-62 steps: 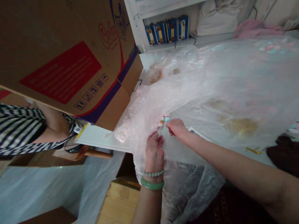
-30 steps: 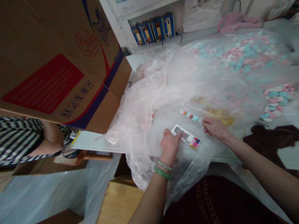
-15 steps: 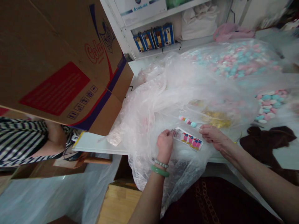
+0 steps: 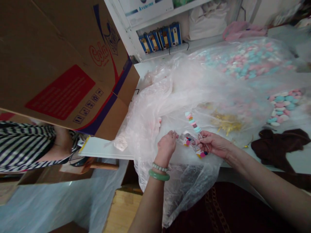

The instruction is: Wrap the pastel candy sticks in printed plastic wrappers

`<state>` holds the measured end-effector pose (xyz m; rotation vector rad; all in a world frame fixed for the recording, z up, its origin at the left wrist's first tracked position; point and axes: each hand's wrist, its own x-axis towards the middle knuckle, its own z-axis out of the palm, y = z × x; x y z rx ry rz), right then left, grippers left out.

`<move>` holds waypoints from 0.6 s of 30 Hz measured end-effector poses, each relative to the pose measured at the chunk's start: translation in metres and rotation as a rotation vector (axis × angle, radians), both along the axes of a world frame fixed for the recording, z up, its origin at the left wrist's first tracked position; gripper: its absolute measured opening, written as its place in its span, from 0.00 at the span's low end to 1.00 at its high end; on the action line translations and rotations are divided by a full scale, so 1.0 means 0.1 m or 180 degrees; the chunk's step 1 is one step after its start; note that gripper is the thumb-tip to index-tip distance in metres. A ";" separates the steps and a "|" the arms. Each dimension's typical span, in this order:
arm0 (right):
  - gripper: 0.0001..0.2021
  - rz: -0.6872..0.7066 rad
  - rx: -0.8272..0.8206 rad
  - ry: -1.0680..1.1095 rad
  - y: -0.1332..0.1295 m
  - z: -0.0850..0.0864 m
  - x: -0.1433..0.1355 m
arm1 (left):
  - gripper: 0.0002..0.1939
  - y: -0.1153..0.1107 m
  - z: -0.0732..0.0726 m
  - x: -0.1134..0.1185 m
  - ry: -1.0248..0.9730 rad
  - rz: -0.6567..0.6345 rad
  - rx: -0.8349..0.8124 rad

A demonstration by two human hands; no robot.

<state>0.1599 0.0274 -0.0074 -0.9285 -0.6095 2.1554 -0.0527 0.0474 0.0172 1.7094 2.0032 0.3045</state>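
Note:
My left hand (image 4: 167,145), with a beaded bracelet and a green bangle at the wrist, pinches the left end of a small printed clear candy wrapper (image 4: 187,140). In my right hand (image 4: 212,143) is the thin white stick of a candy skewer (image 4: 192,123). Its pastel blue, pink and white candies point up and away from me. The fingers of that hand also lie against the right part of the wrapper, which looks bent and partly hidden there. Beneath both hands spreads a large clear plastic bag (image 4: 148,113).
Gold twist ties (image 4: 228,123) lie just beyond my right hand. Loose pastel candies (image 4: 282,108) and a brown cloth (image 4: 269,145) are to the right. A big bag of candies (image 4: 257,60) sits behind. A tall cardboard box (image 4: 60,68) stands left, beside a person's striped clothing (image 4: 21,145).
My right hand has moved left with the candy skewer, onto the wrapper's right part. The skewer now stands steeper, and the wrapper has gone from flat to bent. My left hand shifted slightly left.

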 end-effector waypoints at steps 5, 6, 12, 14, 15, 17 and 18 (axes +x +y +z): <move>0.11 -0.0291 -0.0045 -0.0583 0.05 -0.01 -0.10 | 0.13 -0.01 0.11 0.08 -0.0171 0.0228 0.0494; 0.10 -0.0377 -0.0001 -0.0723 0.06 0.02 -0.13 | 0.13 0.00 0.13 0.09 -0.0678 0.0257 0.0421; 0.11 -0.0627 0.0473 -0.0893 0.01 0.11 -0.28 | 0.11 0.03 0.24 0.16 -0.3578 0.0725 -0.0938; 0.11 -0.0600 0.0390 -0.0840 -0.02 0.08 -0.28 | 0.13 0.03 0.24 0.18 -0.3795 0.0761 -0.0991; 0.11 -0.0609 0.0313 -0.0835 -0.04 0.05 -0.27 | 0.15 0.02 0.24 0.19 -0.3873 0.0791 -0.1001; 0.11 -0.0681 0.0182 -0.0871 -0.05 0.00 -0.24 | 0.16 0.00 0.21 0.23 -0.4066 0.0914 -0.0984; 0.11 -0.0728 0.0161 -0.0899 -0.06 -0.02 -0.23 | 0.17 -0.03 0.19 0.25 -0.4144 0.0978 -0.0982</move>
